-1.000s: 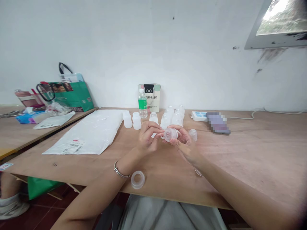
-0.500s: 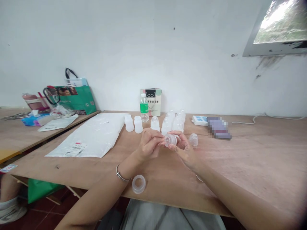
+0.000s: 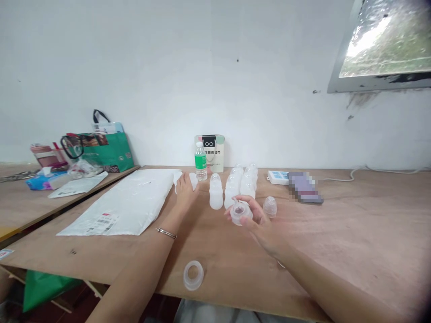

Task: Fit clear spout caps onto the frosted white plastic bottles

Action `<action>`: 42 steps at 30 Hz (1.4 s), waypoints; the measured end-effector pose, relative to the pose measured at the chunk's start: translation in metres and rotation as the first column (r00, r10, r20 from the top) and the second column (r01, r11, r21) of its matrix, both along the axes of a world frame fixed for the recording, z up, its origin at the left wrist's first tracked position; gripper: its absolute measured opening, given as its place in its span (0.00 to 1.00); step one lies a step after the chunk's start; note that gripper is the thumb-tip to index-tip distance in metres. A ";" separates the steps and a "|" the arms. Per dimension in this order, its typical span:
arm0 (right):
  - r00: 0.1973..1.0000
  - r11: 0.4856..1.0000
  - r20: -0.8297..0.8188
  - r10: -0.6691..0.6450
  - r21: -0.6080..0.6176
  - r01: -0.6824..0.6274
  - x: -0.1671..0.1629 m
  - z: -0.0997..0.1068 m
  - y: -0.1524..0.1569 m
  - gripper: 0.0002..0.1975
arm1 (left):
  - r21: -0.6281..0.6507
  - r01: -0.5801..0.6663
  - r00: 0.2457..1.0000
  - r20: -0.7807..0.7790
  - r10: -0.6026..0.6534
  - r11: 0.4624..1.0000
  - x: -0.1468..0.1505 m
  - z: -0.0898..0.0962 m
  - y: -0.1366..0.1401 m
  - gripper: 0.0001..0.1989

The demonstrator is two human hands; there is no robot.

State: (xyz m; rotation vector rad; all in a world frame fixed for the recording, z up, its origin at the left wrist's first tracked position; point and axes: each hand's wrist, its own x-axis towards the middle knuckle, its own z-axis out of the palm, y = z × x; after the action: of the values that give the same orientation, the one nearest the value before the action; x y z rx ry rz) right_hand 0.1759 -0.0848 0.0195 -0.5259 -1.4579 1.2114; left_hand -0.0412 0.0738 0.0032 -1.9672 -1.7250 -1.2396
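In my right hand (image 3: pixel 259 222) is a translucent baby bottle collar with a nipple (image 3: pixel 241 214), gripped by thumb and fingers above the table. My left hand (image 3: pixel 186 190) reaches forward over the white bottle bodies (image 3: pixel 194 179), fingers extended and partly covering them; whether it touches one is hard to see. A loose translucent ring (image 3: pixel 193 275) lies close to the front edge. Beyond my right hand a clear domed cap (image 3: pixel 270 207) stands on the table. One capped baby bottle (image 3: pixel 216 197) stands left of rows of several more capped bottles (image 3: pixel 248 189).
A white plastic mailer (image 3: pixel 124 202) lies on the left of the table (image 3: pixel 235 269). Behind stand a green-labelled water bottle (image 3: pixel 201 161) and a paper bag (image 3: pixel 217 152). To the right are a white power strip (image 3: pixel 278 176) and a blurred phone-like object (image 3: pixel 305 187).
My left hand has left the collar and nipple and moved forward and left to the white bottle bodies. My right hand keeps holding the collar and nipple. The view has tilted slightly up.
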 end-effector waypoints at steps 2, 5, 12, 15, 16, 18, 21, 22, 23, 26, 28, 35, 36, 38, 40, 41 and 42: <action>0.999 0.999 0.044 0.024 0.041 -0.026 0.000 0.006 -0.010 0.19 | -0.049 -0.022 0.999 -0.036 0.020 0.999 0.004 -0.003 0.001 0.27; 0.997 0.994 0.054 0.062 0.090 -0.067 -0.001 0.017 -0.023 0.17 | -0.063 -0.008 0.999 -0.032 0.006 0.998 0.009 -0.003 -0.003 0.22; 0.997 0.991 -0.060 0.039 0.132 -0.030 -0.001 0.034 -0.028 0.12 | -0.042 0.097 0.993 0.069 -0.094 0.994 0.004 -0.001 -0.004 0.16; 0.988 0.991 -0.151 0.011 0.132 0.009 0.003 0.038 -0.020 0.12 | 0.133 0.178 0.960 0.196 -0.202 0.975 0.001 0.014 -0.016 0.21; 0.985 0.989 -0.171 -0.009 0.143 0.034 0.004 0.040 -0.018 0.12 | 0.266 0.257 0.906 0.269 -0.327 0.929 0.001 0.021 -0.024 0.25; 0.978 0.980 -0.198 -0.065 0.173 0.101 0.006 0.042 -0.016 0.12 | 0.485 0.459 0.693 0.330 -0.641 0.745 0.007 0.035 -0.045 0.37; 0.969 0.961 -0.216 -0.122 0.218 0.169 0.005 0.043 -0.015 0.12 | 0.314 0.814 0.327 0.446 -0.833 0.488 0.023 0.051 -0.084 0.33; 0.968 0.958 -0.214 -0.133 0.223 0.181 0.005 0.042 -0.016 0.12 | 0.224 0.899 0.233 0.481 -0.845 0.376 0.029 0.053 -0.095 0.27; 0.968 0.957 -0.207 -0.140 0.221 0.186 0.004 0.040 -0.017 0.12 | 0.117 0.958 0.165 0.521 -0.837 0.262 0.035 0.054 -0.105 0.25; 0.974 0.961 -0.177 -0.143 0.208 0.179 0.001 0.036 -0.020 0.13 | -0.012 1.000 0.006 0.649 -0.761 -0.003 0.046 0.050 -0.124 0.24; 0.978 0.961 -0.160 -0.133 0.220 0.167 0.000 0.035 -0.023 0.13 | 0.014 0.992 -0.093 0.742 -0.664 -0.124 0.049 0.046 -0.131 0.25; 1.000 0.971 -0.014 0.021 0.239 -0.017 -0.003 0.048 -0.036 0.14 | 0.205 0.910 -0.342 0.863 -0.372 -0.361 0.047 0.055 -0.147 0.28; 0.999 0.969 0.017 0.030 0.247 -0.034 -0.002 0.050 -0.037 0.14 | 0.207 0.897 -0.349 0.874 -0.338 -0.392 0.047 0.056 -0.148 0.28; 0.996 0.962 0.074 0.047 0.265 -0.065 0.000 0.052 -0.038 0.14 | 0.199 0.878 -0.347 0.892 -0.290 -0.436 0.045 0.058 -0.149 0.30; 0.993 0.962 0.107 0.039 0.263 -0.067 0.001 0.053 -0.037 0.15 | 0.175 0.893 -0.316 0.900 -0.301 -0.415 0.041 0.057 -0.147 0.32; 0.994 0.967 0.108 0.024 0.252 -0.051 0.001 0.052 -0.035 0.15 | 0.155 0.913 -0.291 0.896 -0.337 -0.377 0.040 0.057 -0.144 0.32; 0.996 0.971 0.094 0.002 0.238 -0.024 0.000 0.051 -0.033 0.14 | 0.129 0.935 -0.258 0.886 -0.386 -0.330 0.038 0.056 -0.141 0.32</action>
State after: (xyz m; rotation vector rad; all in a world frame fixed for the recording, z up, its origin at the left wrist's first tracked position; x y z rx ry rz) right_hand 0.1760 -0.1179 0.0708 -0.4124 -1.6626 1.0146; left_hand -0.0033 -0.0674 0.0588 -4.3283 -0.0255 -1.9413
